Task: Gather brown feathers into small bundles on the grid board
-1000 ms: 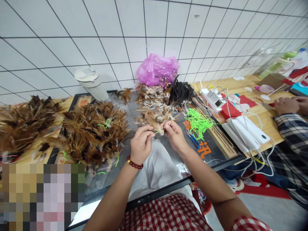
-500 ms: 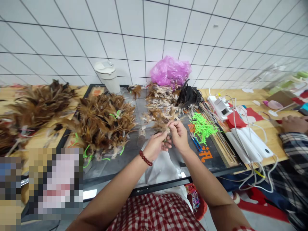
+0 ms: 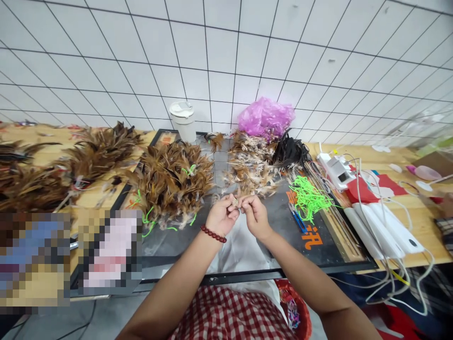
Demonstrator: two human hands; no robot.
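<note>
My left hand (image 3: 222, 218), with a red bead bracelet (image 3: 213, 234) at the wrist, pinches a small pale feather (image 3: 235, 202); most of it is hidden by the fingers. My right hand (image 3: 255, 217) meets it, thumb and forefinger closed at the same spot; what they grip is too small to make out. Just beyond the fingers lies a pile of light brown and cream feathers (image 3: 249, 172). To the left is a big heap of brown feathers (image 3: 177, 182) with green ties. Bright green cords (image 3: 311, 198) lie to the right, beside blue-handled snips (image 3: 299, 221).
Behind are a pink plastic bag (image 3: 266, 117), black feathers (image 3: 290, 150) and a lidded white cup (image 3: 184, 122). Thin rods (image 3: 332, 217), a power strip (image 3: 334, 169) and white devices with cables (image 3: 382, 226) sit right. More brown feathers (image 3: 95, 151) lie left. A red basket (image 3: 300, 309) stands below the edge.
The view has swung left, so the table things appear further right. Both hands have drawn nearer the table's front edge, away from the feather pile, fingertips still together.
</note>
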